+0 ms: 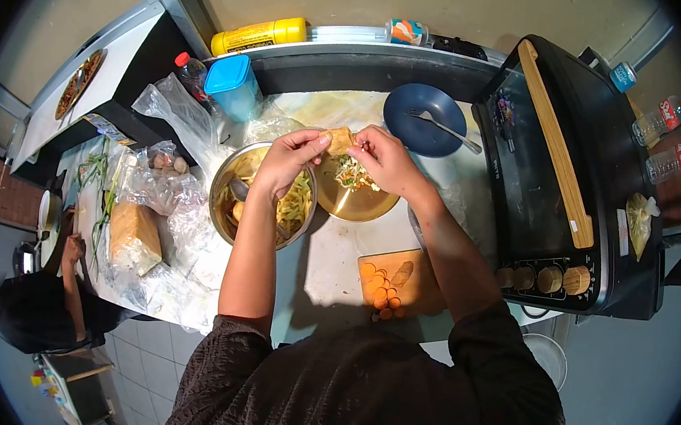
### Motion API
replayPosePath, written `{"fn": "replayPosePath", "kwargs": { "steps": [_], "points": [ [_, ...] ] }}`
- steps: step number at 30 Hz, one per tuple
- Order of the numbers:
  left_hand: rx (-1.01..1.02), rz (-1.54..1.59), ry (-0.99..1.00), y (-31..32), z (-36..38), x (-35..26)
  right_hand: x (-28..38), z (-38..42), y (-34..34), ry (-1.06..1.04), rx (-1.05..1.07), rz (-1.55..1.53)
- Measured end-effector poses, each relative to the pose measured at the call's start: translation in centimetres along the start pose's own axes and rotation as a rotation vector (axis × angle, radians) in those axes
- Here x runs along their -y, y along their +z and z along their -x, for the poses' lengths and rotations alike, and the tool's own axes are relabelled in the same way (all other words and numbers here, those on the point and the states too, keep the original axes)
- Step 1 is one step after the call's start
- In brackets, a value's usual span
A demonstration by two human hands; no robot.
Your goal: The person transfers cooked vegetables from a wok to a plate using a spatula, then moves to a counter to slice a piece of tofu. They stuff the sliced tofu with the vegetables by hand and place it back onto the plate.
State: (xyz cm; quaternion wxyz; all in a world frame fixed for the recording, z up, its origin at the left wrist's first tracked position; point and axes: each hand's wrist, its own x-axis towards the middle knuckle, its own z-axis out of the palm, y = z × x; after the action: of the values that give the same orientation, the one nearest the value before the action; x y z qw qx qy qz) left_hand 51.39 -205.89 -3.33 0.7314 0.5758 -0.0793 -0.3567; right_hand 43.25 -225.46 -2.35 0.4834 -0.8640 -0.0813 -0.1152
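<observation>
My left hand (287, 161) and my right hand (389, 164) pinch a golden-brown piece of fried tofu (337, 141) between their fingertips. The piece is held above an amber plate (373, 209), on which a heap of shredded vegetables (353, 175) lies, partly hidden by my right hand. Beside my left forearm stands a metal bowl (217, 216) with pale yellow-green strips, brown pieces and a spoon (239, 189) in it. My left forearm covers part of this bowl. Near my right forearm, a wooden cutting board (423, 288) carries several orange carrot slices (382, 293).
A dark blue plate (401, 121) with a fork (445, 130) lies at the back. On the right stands a black oven (538, 173). To the left are plastic bags (192, 240), a bread-like block (134, 235) and a blue-lidded container (234, 90). Another person's arm (72, 270) shows at far left.
</observation>
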Motion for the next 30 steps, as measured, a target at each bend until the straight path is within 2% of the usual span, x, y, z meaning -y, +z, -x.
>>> {"fn": "replayPosePath", "kwargs": {
  "steps": [2, 3, 5, 7, 12, 14, 15, 21, 23, 26, 30],
  "points": [
    [-0.026, -0.061, -0.003, -0.1, -0.1, 0.1, 0.2, 0.2, 0.1, 0.192, 0.077, -0.157],
    [-0.038, -0.059, 0.005, -0.1, -0.1, 0.2, -0.1, 0.3, 0.4, 0.193, 0.077, -0.160],
    [-0.049, -0.060, 0.015, -0.1, 0.0, 0.2, -1.1, 0.3, 1.2, 0.265, 0.122, -0.492],
    [-0.021, 0.037, 0.008, 0.2, 0.2, 0.0, -1.0, 0.2, 1.2, 0.276, 0.141, -0.529],
    [-0.010, 0.052, -0.013, 0.3, 0.5, -0.5, -0.5, 0.3, 0.8, 0.272, 0.180, -0.527],
    [-0.007, 0.076, -0.012, 0.4, 0.7, -0.7, -0.4, 0.5, 0.3, 0.348, 0.214, -0.733],
    [-0.003, 0.074, -0.014, 0.5, 0.8, -0.8, -0.5, 0.5, 0.3, 0.348, 0.214, -0.731],
    [-0.109, 0.061, 0.001, 0.6, 0.7, -0.1, -1.5, 0.7, 0.2, 0.381, 0.071, -0.579],
    [-0.161, 0.061, 0.004, 0.4, 0.6, 0.1, -1.8, 0.9, 0.1, 0.437, 0.019, -0.280],
    [-0.185, 0.026, -0.003, -0.1, 0.5, 0.3, -3.3, 1.5, 0.6, 0.430, 0.040, -0.120],
    [-0.171, -0.011, 0.003, 0.1, 0.2, 0.2, -2.2, 1.2, 0.8, 0.353, 0.016, 0.071]
  ]
}}
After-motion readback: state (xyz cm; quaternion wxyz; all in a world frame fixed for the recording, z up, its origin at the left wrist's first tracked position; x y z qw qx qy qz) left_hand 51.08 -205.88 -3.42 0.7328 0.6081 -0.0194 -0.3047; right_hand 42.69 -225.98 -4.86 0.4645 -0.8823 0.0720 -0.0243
